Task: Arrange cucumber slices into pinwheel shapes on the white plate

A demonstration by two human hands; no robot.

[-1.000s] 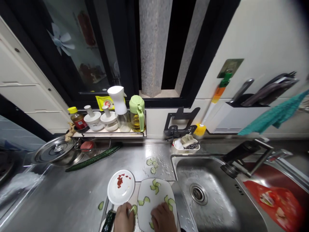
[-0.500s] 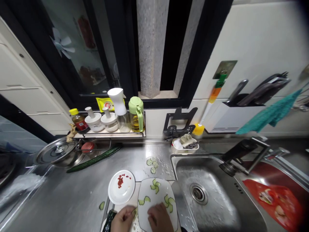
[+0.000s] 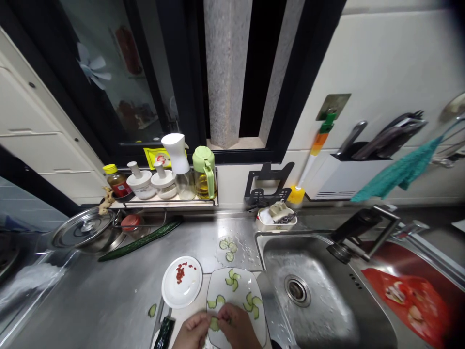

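Note:
At the bottom edge of the view my left hand (image 3: 192, 332) and my right hand (image 3: 238, 329) meet over the near rim of a white square plate (image 3: 240, 291). Both pinch the same cucumber slice (image 3: 214, 323) between their fingertips. The plate carries several cucumber slices arranged in small pinwheel shapes (image 3: 252, 302). Just left of it stands a small round white plate (image 3: 181, 281) with red bits on it. A dark cucumber piece (image 3: 164, 332) lies beside my left hand.
A long whole cucumber (image 3: 141, 239) lies on the steel counter, with loose slices (image 3: 227, 245) behind the plates. A steel sink (image 3: 308, 291) and black tap (image 3: 358, 232) are to the right, a red bag (image 3: 410, 303) beyond. Condiment jars (image 3: 163, 177) and a pot lid (image 3: 85, 228) stand at the back left.
My hands have come together at the plate's near edge and now hold one cucumber slice between them. More slices lie arranged on the plate's right side.

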